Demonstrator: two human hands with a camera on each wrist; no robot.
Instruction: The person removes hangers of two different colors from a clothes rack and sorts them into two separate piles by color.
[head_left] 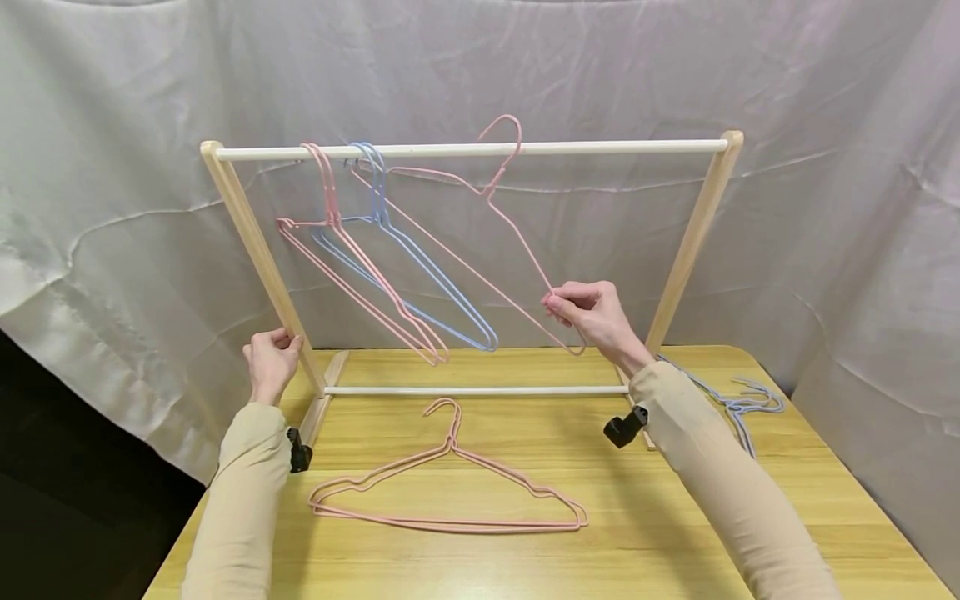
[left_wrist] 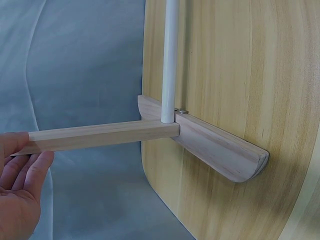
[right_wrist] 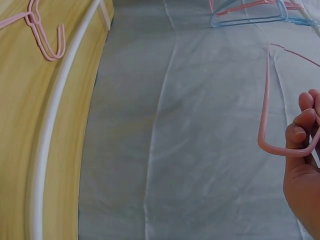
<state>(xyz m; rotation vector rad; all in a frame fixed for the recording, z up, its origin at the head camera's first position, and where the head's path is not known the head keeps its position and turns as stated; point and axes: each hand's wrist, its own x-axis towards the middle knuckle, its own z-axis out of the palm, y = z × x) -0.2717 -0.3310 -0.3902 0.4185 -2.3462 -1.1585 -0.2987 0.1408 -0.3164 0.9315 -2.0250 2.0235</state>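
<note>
My right hand (head_left: 596, 315) pinches a pink wire hanger (head_left: 519, 137) near one lower corner, fingers and thumb curled on it. The hanger tilts, its hook up at the white top rail (head_left: 615, 148) with the tip above it. Whether the hook touches the rail I cannot tell. In the right wrist view the rounded pink corner (right_wrist: 262, 132) shows beside the fingertips (right_wrist: 299, 132). My left hand (head_left: 272, 362) grips the lower part of the rack's left wooden post (head_left: 251, 233); the left wrist view shows thumb and fingers around that post (left_wrist: 100, 136).
Several hangers hang on the rail's left part, pink ones (head_left: 330, 187) outermost and blue ones (head_left: 381, 196) beside them. Pink hangers (head_left: 452, 433) lie stacked on the wooden table (head_left: 420, 567) before the rack. Blue hangers (head_left: 753, 407) lie at the right. A white lower bar (head_left: 480, 390) joins the feet.
</note>
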